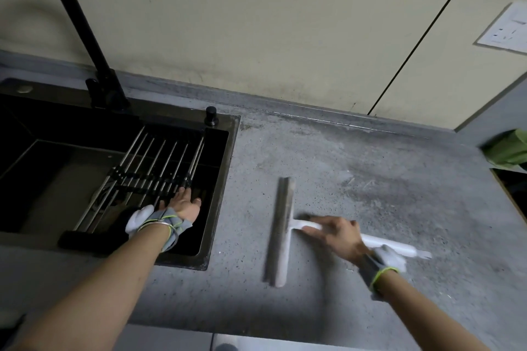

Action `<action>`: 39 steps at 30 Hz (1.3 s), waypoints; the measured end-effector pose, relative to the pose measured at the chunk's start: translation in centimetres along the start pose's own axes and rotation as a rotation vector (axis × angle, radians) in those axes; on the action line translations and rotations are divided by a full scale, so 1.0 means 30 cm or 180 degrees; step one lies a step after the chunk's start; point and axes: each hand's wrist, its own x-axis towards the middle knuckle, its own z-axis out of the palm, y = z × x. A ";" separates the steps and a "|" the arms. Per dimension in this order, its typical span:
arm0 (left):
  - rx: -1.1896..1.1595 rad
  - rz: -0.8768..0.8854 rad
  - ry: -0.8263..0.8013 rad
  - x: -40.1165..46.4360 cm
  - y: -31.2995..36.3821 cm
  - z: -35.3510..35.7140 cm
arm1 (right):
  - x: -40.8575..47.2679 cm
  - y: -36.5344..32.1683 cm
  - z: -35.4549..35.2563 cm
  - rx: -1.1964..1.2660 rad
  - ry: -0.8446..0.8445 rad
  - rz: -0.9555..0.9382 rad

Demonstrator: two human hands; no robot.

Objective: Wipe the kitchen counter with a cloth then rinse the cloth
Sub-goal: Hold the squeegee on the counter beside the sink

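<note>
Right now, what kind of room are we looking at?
Most likely a home kitchen: a dark inset sink with a black gooseneck faucet, a grey speckled counter, and a wall socket. The right hand holds a squeegee.

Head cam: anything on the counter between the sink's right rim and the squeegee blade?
Nothing: in the head view only bare speckled grey counter lies between the sink rim and the squeegee.
</note>
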 end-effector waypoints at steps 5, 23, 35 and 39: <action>0.0004 0.0034 0.0458 -0.030 0.015 0.019 | -0.023 0.117 -0.081 -0.0381 0.0090 0.0200; -0.0047 0.0363 0.1301 -0.044 0.048 0.007 | 0.093 -0.126 0.126 -0.0515 -0.0305 -0.0188; 0.0216 0.0410 0.1243 0.002 0.046 -0.010 | 0.142 -0.270 0.251 -0.0592 -0.0313 -0.0743; 0.0245 0.0454 0.1201 0.012 0.032 -0.013 | 0.183 -0.230 0.171 -0.0205 -0.0229 -0.0385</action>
